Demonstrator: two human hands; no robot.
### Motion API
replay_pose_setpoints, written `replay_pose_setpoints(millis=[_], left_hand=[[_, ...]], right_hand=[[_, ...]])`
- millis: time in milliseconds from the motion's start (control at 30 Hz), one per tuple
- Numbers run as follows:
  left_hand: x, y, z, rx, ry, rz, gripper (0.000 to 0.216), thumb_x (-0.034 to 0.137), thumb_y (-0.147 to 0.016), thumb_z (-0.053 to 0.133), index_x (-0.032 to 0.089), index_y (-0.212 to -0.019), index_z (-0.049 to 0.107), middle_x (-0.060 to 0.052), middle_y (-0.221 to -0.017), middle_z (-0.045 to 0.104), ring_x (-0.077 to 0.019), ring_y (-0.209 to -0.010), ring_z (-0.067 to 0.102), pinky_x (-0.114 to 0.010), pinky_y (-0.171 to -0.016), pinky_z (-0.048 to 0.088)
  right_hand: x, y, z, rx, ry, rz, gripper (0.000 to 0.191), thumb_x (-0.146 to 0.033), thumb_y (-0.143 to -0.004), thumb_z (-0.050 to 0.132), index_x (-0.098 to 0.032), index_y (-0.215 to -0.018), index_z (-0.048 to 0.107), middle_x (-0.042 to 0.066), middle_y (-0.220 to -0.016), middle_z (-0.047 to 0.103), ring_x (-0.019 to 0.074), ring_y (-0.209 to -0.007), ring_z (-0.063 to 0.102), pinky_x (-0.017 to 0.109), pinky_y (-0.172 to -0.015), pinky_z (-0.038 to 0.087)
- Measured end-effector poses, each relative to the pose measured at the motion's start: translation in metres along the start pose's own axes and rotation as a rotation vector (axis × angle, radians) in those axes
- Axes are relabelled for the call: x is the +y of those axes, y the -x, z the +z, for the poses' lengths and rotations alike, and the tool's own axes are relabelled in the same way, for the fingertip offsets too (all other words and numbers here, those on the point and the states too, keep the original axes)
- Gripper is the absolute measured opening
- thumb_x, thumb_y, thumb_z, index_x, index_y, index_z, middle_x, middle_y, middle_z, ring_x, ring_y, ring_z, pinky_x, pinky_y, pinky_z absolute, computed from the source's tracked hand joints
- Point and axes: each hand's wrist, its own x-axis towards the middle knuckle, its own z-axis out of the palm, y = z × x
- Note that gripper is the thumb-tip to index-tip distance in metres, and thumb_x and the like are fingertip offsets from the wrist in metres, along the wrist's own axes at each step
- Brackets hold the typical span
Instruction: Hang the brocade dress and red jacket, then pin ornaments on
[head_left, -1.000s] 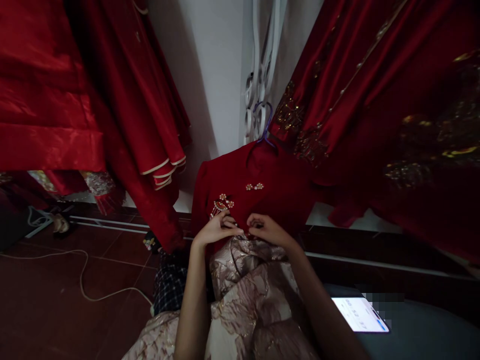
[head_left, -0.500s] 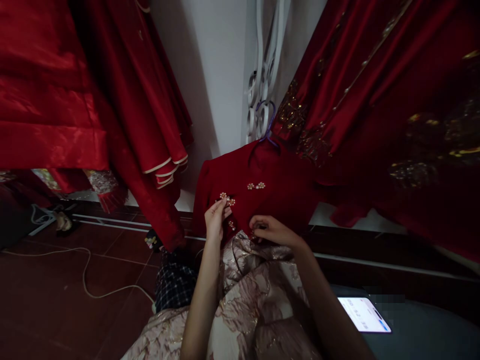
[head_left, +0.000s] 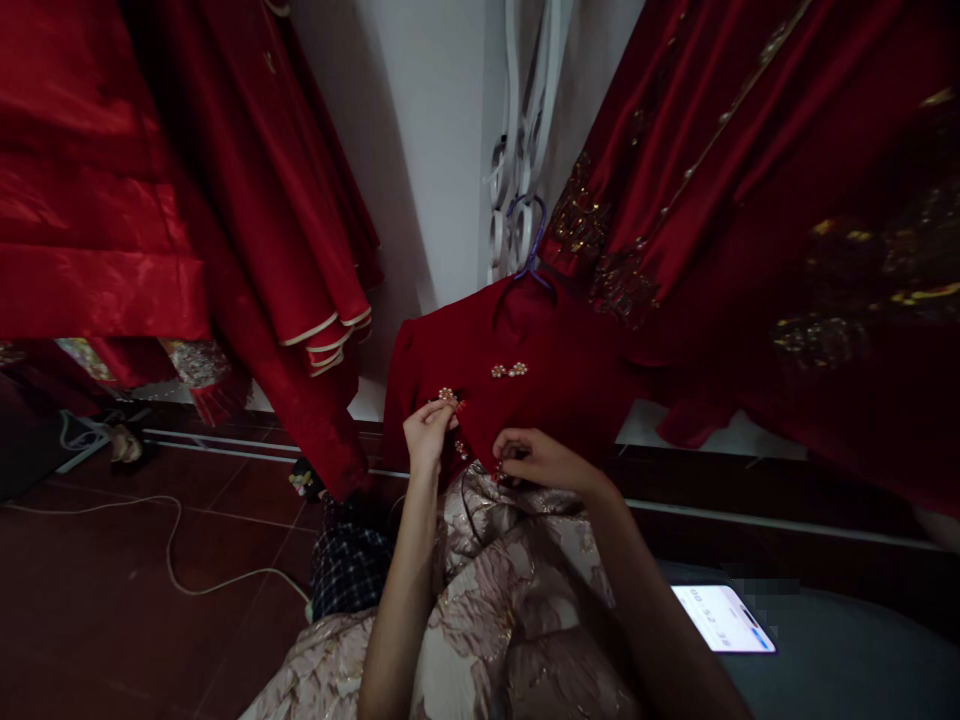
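A dark red top [head_left: 555, 380] hangs in front of me on a purple hanger [head_left: 528, 250], with pearl clasps [head_left: 509, 370] across its chest. My left hand [head_left: 426, 435] is closed in a pinch on a pearl clasp [head_left: 448, 396] at the top's left side. My right hand [head_left: 536, 458] is closed on the top's lower front edge, fingers curled around a small clasp there. A pale pink and gold brocade skirt [head_left: 495, 600] spreads below both forearms.
Red satin garments hang at the left [head_left: 150, 180] and red gold-embroidered ones at the right [head_left: 750, 220]. A white scrolled rack [head_left: 517, 150] stands against the white wall. A lit phone [head_left: 721, 618] lies on a grey surface at lower right. A white cable [head_left: 172, 560] runs over the dark red floor.
My left hand rose from beside the right hand to the pearl clasp higher on the top's left side. The right hand stayed at the lower front edge.
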Motion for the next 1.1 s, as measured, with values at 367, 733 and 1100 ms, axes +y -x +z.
replay_pose_setpoints(millis=[367, 733, 1100], left_hand=[[0.045, 0.011, 0.035, -0.108, -0.857, 0.778, 0.026, 0.038, -0.080, 0.055, 0.022, -0.100, 0.059, -0.007, -0.098, 0.052, -0.0167, -0.093, 0.050, -0.030, -0.083, 0.042], [0.082, -0.017, 0.076, -0.641, -1.488, 1.293, 0.023, 0.033, -0.085, 0.048, 0.016, -0.089, 0.064, -0.012, -0.102, 0.049, -0.0268, -0.105, 0.041, -0.043, -0.089, 0.031], [0.074, -0.027, 0.081, -0.726, -1.340, 1.240, 0.017, 0.030, -0.083, 0.053, 0.015, -0.087, 0.061, -0.009, -0.091, 0.059, -0.0224, -0.096, 0.048, -0.040, -0.091, 0.032]], right_hand=[[0.005, 0.010, -0.010, -0.083, -0.023, 0.022, 0.010, -0.019, -0.069, 0.053, -0.016, -0.078, 0.054, 0.000, -0.069, 0.059, 0.0099, -0.060, 0.055, 0.023, -0.057, 0.047], [0.005, 0.013, -0.015, -0.089, 0.045, -0.016, 0.009, -0.017, -0.070, 0.052, -0.017, -0.079, 0.055, 0.000, -0.069, 0.061, 0.0104, -0.062, 0.056, 0.022, -0.057, 0.045], [-0.007, 0.016, -0.013, -0.070, 0.050, -0.080, 0.026, -0.034, -0.073, 0.063, -0.016, -0.092, 0.057, 0.003, -0.082, 0.063, 0.0125, -0.077, 0.058, 0.026, -0.072, 0.047]])
